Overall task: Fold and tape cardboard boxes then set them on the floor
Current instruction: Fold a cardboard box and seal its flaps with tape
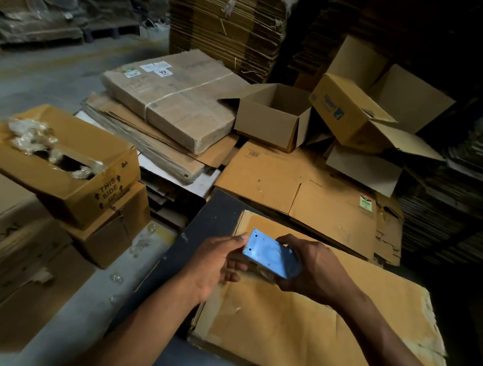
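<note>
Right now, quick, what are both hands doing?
Left hand: pinching the toothed end of the blue tape cutter.
Right hand: closed around the tape cutter's body.

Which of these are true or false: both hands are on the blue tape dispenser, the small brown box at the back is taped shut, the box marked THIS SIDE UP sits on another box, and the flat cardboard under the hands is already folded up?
1. Both hands hold the blue tape dispenser. True: the left hand and the right hand each grip it.
2. The small brown box is taped shut. False: its top is open, flaps out.
3. The THIS SIDE UP box sits on another box. True.
4. The flat cardboard under the hands is folded up. False: it lies flat.
</note>
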